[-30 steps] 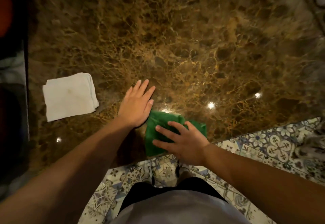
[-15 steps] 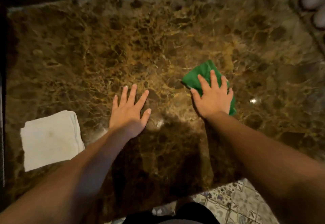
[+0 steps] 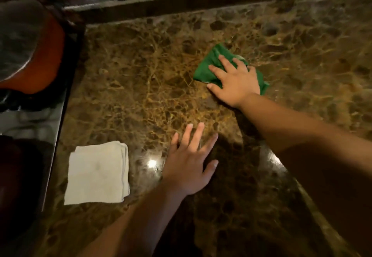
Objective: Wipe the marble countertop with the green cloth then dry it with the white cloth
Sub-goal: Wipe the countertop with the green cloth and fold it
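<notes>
The brown marble countertop fills most of the view. My right hand presses flat on the green cloth, far out on the counter toward the back wall; the cloth shows past my fingers and behind my wrist. My left hand lies flat on the bare marble nearer to me, fingers spread, holding nothing. The folded white cloth rests on the counter to the left of my left hand, a short gap away.
A dark raised ledge runs along the back of the counter. At the left edge sits a stove surface with an orange pot under a glass lid. The counter's front edge runs diagonally at lower right.
My right hand has pushed the green cloth from the near edge far out across the counter and a little leftward. My left hand has stayed flat on the marble. The view has shifted forward.
</notes>
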